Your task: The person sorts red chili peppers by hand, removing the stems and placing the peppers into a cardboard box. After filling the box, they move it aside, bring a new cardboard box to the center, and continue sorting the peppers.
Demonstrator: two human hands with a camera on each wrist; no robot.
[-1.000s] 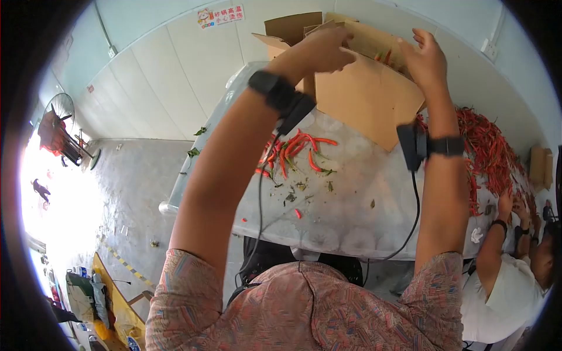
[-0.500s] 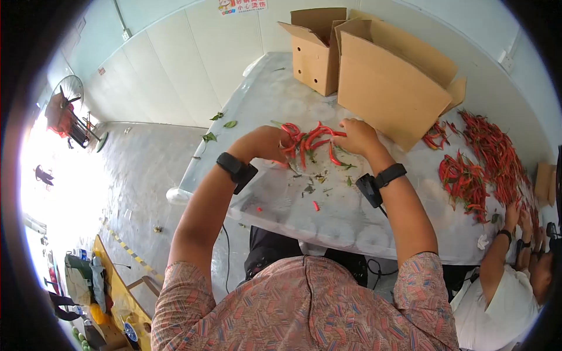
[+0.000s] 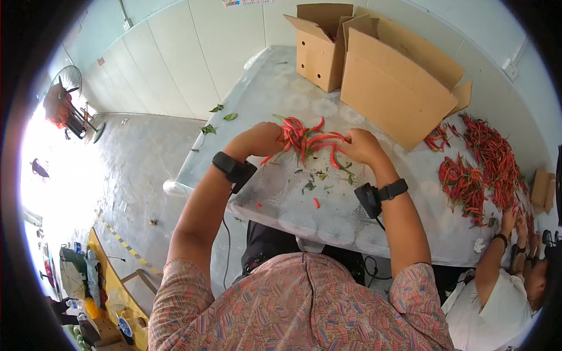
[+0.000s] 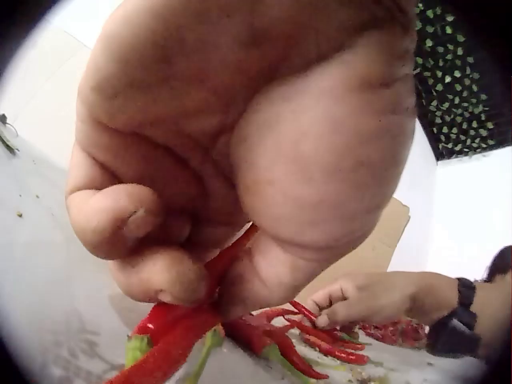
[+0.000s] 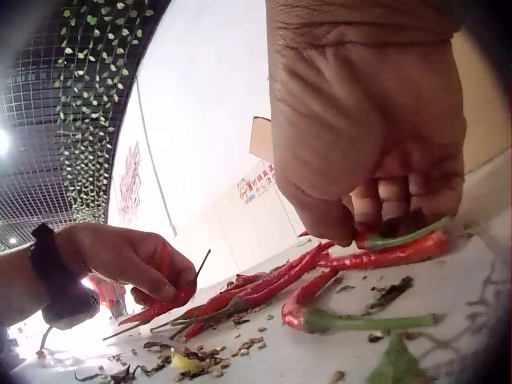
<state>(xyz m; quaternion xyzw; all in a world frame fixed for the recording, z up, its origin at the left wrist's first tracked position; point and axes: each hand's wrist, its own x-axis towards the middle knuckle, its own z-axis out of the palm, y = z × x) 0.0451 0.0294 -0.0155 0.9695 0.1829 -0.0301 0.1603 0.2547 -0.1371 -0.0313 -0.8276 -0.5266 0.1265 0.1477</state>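
A small pile of red chili peppers [image 3: 301, 140] with green stems lies on the plastic-covered table. At its left side my left hand [image 3: 262, 139] pinches a red chili pepper [image 4: 230, 258] between thumb and curled fingers; other chilies lie just below the fingertips. My right hand [image 3: 362, 145] is at the pile's right side, palm down and fingers curled, thumb and fingertips pinching a red chili [image 5: 372, 240]. Close by, a bent chili [image 5: 298, 308] with a long green stem lies on the table.
Two cardboard boxes, a small one [image 3: 312, 58] and a large one [image 3: 389, 82], stand behind the pile. Larger chili heaps [image 3: 494, 158] cover the table's right side, where another person [image 3: 497, 298] works. Leaf scraps [image 3: 308, 186] lie in front of the pile.
Both hands have come down from the large box to the chili pile, and the head view has shifted. Over the last half second the chilies between the hands have been gathered and shifted slightly.
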